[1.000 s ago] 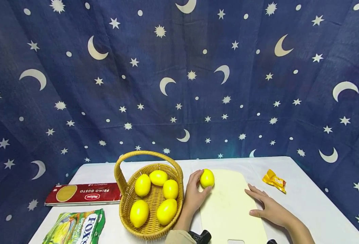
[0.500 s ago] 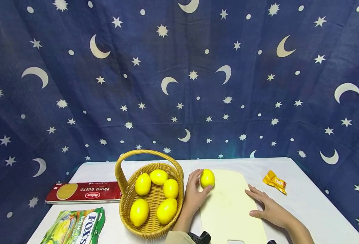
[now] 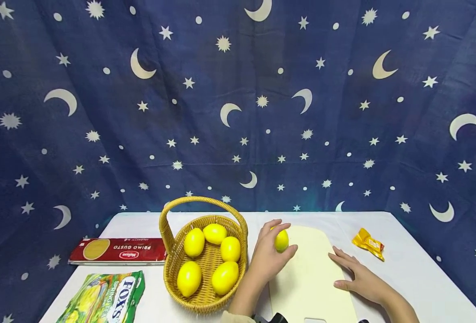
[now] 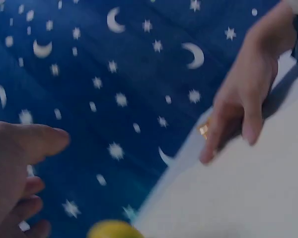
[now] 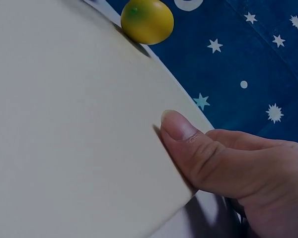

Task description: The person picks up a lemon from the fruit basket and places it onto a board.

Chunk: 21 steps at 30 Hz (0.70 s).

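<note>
Head view: lemon [image 3: 282, 241] ungripped beside the splayed left hand [image 3: 268, 258], board [image 3: 306, 287] touched by the relaxed right hand [image 3: 361, 280]; placing seems done; clear withdrawal is needed.

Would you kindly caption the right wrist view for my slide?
Right grip at the edge of a pale board, with a lemon beyond.

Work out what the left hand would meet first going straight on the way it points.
Probably the lemon showing between thumb and fingers of the left hand; depth is unclear, so it might pass above.
</note>
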Available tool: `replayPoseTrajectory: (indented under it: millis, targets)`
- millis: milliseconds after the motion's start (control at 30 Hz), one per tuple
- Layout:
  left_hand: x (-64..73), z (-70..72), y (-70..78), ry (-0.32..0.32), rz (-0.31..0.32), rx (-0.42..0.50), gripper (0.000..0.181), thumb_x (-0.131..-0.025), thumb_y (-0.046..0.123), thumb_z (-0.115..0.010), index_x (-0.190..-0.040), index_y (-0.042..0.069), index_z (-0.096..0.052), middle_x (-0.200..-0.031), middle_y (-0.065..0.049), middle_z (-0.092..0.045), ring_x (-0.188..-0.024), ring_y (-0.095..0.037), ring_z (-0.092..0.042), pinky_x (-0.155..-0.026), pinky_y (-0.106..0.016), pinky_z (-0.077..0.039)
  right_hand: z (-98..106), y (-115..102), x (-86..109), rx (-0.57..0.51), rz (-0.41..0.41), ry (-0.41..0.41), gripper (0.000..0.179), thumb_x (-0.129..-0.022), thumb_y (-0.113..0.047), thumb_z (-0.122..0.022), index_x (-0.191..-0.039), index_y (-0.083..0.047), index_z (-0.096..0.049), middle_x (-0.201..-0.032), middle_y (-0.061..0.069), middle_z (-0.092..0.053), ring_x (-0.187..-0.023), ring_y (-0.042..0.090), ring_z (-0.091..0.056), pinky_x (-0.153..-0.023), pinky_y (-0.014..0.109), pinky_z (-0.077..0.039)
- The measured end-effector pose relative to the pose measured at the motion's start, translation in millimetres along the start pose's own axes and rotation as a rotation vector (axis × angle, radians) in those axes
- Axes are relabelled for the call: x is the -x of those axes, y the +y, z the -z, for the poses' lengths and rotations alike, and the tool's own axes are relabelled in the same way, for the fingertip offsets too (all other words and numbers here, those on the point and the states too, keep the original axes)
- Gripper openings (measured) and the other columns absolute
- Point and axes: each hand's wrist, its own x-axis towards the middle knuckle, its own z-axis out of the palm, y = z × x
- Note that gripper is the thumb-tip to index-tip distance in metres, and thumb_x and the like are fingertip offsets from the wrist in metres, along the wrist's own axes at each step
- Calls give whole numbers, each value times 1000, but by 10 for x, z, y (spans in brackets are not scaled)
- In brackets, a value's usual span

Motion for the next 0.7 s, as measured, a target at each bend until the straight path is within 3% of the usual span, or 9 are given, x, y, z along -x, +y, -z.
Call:
replayPoseTrajectory:
  millis: [167,267,300,333,400,467,533,600,700]
  targets:
    - [138,322,227,-220,-191,-136,43,-84,32,-70,-125,27,-61,-138,8,-49,-132,-12,-42,-106,-33,-40,7,51,25,-37,4,-3,75,-77,-32,-74,-138,0,-45,-151,32,-20,-133,63,-5,-100,77,-4]
    - [193,584,270,-354,-277,-126,41,-87,35,-67,-126,28,-60,-134,12,-52,-127,-6,-46,-104,-28,-41,17,87,39,-58,17,-1,75,-77,-31,-74,-139,0,-44,-151,32,-19,-133,62,-6,-114,60,6]
    - [209,679,267,-386,-294,-103,41,-87,35,-67,-127,28,-59,-132,13,-53,-125,-5,-47,-104,-27,-41,18,96,40,-59,24,-1,75,-78,-31,-74,-139,0,-44,-151,31,-19,-133,61,-7,-118,46,10]
    - [222,777,252,-417,-313,-81,41,-88,35,-66,-127,28,-59,-131,14,-54,-123,-3,-49,-104,-26,-42,19,103,34,-63,24,-4,75,-77,-31,-74,-139,0,-44,-151,32,-19,-133,61,-6,-118,46,10]
    - [254,985,193,-470,-303,-34,43,-88,35,-67,-129,28,-57,-129,14,-56,-119,-2,-51,-103,-25,-43,7,112,19,-74,31,-11,75,-78,-31,-73,-140,-1,-43,-152,31,-18,-133,61,-6,-116,34,16]
    - [283,1189,100,-494,-255,19,45,-86,33,-69,-129,27,-57,-129,15,-56,-118,-4,-52,-103,-25,-43,-10,105,-8,-82,39,-14,74,-79,-30,-73,-140,-1,-43,-152,31,-17,-134,61,-4,-116,43,15]
    - [307,1375,-8,-507,-180,59,48,-85,32,-71,-130,27,-56,-128,15,-57,-118,-8,-53,-104,-29,-43,-25,100,-24,-78,47,-14,74,-79,-30,-72,-140,-1,-43,-152,31,-17,-133,62,-4,-115,31,19]
    - [323,1508,-124,-506,-119,85,48,-83,29,-73,-129,26,-57,-127,14,-58,-119,-14,-54,-106,-33,-42,-30,97,-26,-55,55,-9,74,-80,-31,-72,-140,-1,-43,-152,31,-18,-133,62,-7,-103,7,21]
    - [345,1626,-291,-520,-49,89,48,-82,24,-73,-127,29,-57,-126,11,-59,-120,-22,-53,-106,-39,-42,-22,89,-29,-39,53,-9,74,-79,-32,-72,-140,-1,-43,-152,31,-18,-133,62,-7,-96,0,21]
